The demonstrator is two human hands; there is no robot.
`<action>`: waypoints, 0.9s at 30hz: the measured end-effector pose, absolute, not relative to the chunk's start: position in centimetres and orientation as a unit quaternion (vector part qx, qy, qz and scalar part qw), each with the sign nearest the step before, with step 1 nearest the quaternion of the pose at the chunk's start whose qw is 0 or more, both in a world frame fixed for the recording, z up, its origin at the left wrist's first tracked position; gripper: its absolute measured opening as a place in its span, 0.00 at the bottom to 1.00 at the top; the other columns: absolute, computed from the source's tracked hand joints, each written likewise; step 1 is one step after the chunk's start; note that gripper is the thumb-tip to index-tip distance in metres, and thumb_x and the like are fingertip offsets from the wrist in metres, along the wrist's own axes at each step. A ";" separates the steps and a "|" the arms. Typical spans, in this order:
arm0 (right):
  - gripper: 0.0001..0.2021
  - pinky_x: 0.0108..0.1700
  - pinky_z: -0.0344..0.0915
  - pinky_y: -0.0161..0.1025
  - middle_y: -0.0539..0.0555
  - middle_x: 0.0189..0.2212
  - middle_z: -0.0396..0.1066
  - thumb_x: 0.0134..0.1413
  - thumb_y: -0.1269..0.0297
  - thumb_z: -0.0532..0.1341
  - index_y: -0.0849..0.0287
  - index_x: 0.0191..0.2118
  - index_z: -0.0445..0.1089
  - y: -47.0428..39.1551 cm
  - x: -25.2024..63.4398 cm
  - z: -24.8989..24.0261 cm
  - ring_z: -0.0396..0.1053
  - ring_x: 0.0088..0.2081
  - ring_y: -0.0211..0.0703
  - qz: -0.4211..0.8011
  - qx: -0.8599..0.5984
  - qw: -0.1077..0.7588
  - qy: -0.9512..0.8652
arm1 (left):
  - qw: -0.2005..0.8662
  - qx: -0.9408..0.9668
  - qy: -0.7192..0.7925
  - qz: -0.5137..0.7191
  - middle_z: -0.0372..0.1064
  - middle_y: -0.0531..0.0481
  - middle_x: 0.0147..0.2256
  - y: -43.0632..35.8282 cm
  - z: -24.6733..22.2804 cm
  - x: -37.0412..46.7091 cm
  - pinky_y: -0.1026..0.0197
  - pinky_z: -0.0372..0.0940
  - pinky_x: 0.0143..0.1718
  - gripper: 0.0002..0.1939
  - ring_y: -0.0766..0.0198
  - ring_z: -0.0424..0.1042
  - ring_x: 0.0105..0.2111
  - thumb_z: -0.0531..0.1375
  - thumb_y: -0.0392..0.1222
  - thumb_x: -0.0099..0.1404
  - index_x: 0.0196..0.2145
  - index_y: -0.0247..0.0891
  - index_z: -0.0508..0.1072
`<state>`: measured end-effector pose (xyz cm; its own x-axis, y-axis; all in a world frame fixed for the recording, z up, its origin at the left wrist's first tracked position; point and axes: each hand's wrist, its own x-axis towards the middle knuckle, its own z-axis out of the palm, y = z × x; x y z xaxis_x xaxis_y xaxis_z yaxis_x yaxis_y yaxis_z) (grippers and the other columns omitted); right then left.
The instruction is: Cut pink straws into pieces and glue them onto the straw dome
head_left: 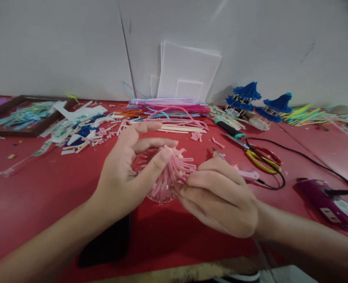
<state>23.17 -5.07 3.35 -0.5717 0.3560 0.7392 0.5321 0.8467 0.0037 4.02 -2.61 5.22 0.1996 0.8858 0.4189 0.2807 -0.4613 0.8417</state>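
Observation:
A pink fringed cone [169, 173] of many short pipe-cleaner pieces hangs over the middle of the red table, with a clear rim at its bottom. My left hand [129, 165] steadies it, thumb and fingertips closed at its top. Along its right side, the fingers of my right hand [221, 192] are pinched on the end of a pink pipe-cleaner strip; the fingertips are partly hidden. Behind my right hand lies a pink glue gun [247, 174], mostly covered by the hand.
Pipe cleaners [168, 108] are piled at the back, near white sheets [188, 70] against the wall. Scraps [85, 129] and a framed tray [17, 133] lie left. To the right are blue-roofed models [247, 92], scissors [264, 161], a purple power strip [328, 200] and cords. A black phone [106, 245] lies in front.

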 end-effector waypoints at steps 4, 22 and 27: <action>0.07 0.35 0.64 0.38 0.51 0.29 0.73 0.55 0.74 0.63 0.59 0.27 0.73 -5.3 23.1 3.7 0.64 0.32 0.39 -0.106 -0.268 0.370 -0.883 | 0.227 0.733 0.433 0.473 0.69 0.40 0.51 -2.5 5.0 3.9 0.59 0.75 0.33 0.18 0.46 0.67 0.57 0.62 0.47 0.63 0.48 0.38 0.68; 0.06 0.38 0.64 0.38 0.50 0.29 0.74 0.56 0.74 0.63 0.60 0.28 0.73 -4.7 23.1 3.3 0.65 0.34 0.39 -0.068 -0.253 0.384 -0.885 | 0.081 0.799 0.380 0.458 0.70 0.44 0.47 -2.2 4.9 3.8 0.64 0.71 0.43 0.09 0.60 0.71 0.48 0.61 0.42 0.64 0.41 0.36 0.78; 0.07 0.37 0.64 0.38 0.49 0.28 0.74 0.55 0.76 0.64 0.60 0.28 0.73 -4.8 23.0 3.3 0.65 0.33 0.39 -0.076 -0.255 0.383 -0.884 | 0.170 0.781 0.366 0.477 0.71 0.44 0.45 -2.4 4.8 3.9 0.64 0.72 0.37 0.15 0.61 0.74 0.45 0.61 0.41 0.65 0.48 0.34 0.70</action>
